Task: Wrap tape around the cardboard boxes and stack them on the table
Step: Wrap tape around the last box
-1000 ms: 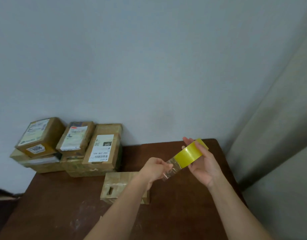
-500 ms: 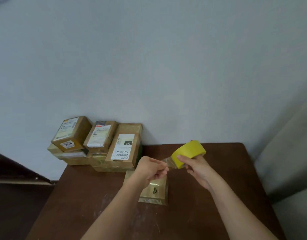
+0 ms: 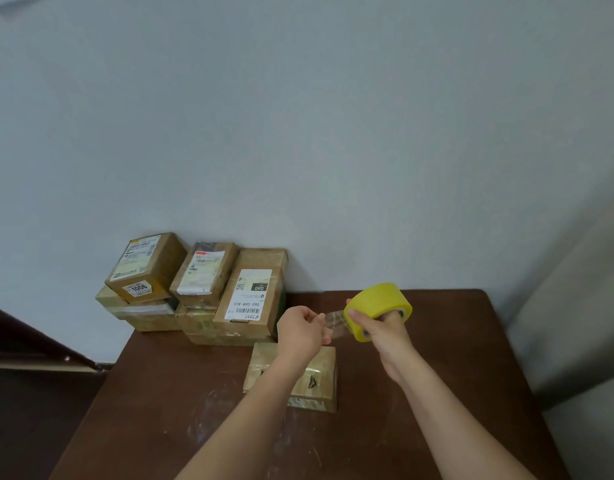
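Note:
My right hand (image 3: 385, 332) grips a yellow roll of tape (image 3: 376, 304) above the brown table (image 3: 160, 393), fingers through its core. My left hand (image 3: 300, 332) pinches the free end of the clear tape strip (image 3: 335, 323), pulled a short way out of the roll. Below both hands a small cardboard box (image 3: 319, 379) lies flat on the table, shiny with tape, partly hidden by my left forearm. A stack of several cardboard boxes (image 3: 201, 292) with white labels stands at the table's back left corner against the wall.
A pale wall rises behind the table. A grey curtain or panel (image 3: 575, 323) hangs close to the table's right edge. Dark floor and a dark sloping edge (image 3: 32, 337) lie to the left of the table.
The roll has turned from flat-on to end-on in my right hand, and the pulled-out strip is shorter. My view has shifted left, so the boxes sit nearer the middle.

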